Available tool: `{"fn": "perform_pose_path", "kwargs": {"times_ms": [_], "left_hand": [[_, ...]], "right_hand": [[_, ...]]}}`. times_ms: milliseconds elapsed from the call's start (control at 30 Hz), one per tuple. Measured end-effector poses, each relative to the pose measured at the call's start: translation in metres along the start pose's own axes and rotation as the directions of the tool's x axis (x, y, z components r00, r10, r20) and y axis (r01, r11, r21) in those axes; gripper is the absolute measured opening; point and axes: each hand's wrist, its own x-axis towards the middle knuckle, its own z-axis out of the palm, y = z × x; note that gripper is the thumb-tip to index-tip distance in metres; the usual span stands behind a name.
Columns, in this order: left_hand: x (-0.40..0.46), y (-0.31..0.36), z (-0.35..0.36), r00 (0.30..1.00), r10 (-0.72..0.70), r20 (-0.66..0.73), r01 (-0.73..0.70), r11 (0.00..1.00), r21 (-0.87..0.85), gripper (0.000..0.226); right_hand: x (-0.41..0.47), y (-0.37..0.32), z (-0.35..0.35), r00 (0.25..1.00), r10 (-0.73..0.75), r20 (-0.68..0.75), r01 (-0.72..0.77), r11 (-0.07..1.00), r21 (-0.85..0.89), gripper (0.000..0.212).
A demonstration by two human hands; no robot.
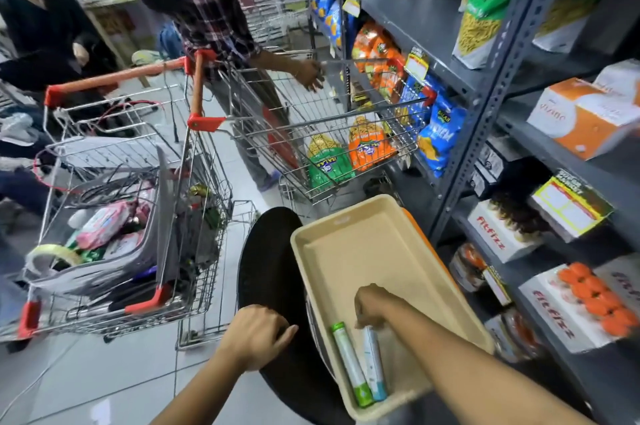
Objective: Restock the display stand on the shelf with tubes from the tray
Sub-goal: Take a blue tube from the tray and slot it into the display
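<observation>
The beige tray (381, 251) sits on a round black table (270, 272) and holds two tubes lying side by side at its near end: the right hand (372, 305) has its grip curled down onto the top of the blue-capped tube (374, 365), though whether the fingers have fully closed on it cannot be told, and the green-capped tube (349, 364) lies touching it just left of the grip. Beyond the grip the rest of the tray is bare up to its far rim. The left hand (256, 338) rests loosely closed and empty on the table's edge left of the tray, with the shelf (485, 113) close on the right, its white display stand (575, 307) holding orange tubes, and a wire cart (131, 217) crowding the left.
</observation>
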Motion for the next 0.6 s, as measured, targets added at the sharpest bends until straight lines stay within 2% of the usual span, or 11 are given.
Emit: {"fn": "perform_pose_path", "kwargs": {"times_ms": [167, 300, 433, 500, 600], "left_hand": [[-0.001, 0.003, -0.004, 1.000, 0.010, 0.009, -0.009, 1.000, -0.003, 0.061], [0.002, 0.007, -0.012, 0.997, -0.033, 0.063, 0.037, 0.998, -0.054, 0.056], [0.032, 0.023, -0.044, 0.984, -0.079, 0.163, 0.102, 0.985, -0.140, 0.056], [0.059, 0.040, -0.070, 0.991, -0.042, 0.127, 0.064, 0.982, -0.179, 0.056], [0.113, 0.082, -0.124, 0.997, 0.067, -0.030, -0.072, 0.973, -0.218, 0.058]], "right_hand": [[-0.040, -0.002, -0.042, 0.997, -0.074, -0.016, 0.074, 0.997, 0.037, 0.035], [-0.091, -0.009, -0.106, 0.970, -0.151, -0.192, 0.151, 0.988, -0.012, 0.033], [-0.179, -0.011, -0.180, 0.888, -0.239, -0.394, 0.241, 0.969, -0.046, 0.031], [-0.232, -0.013, -0.214, 0.839, -0.280, -0.467, 0.273, 0.958, -0.085, 0.031], [-0.321, -0.010, -0.258, 0.773, -0.280, -0.569, 0.246, 0.959, -0.138, 0.028]]}}
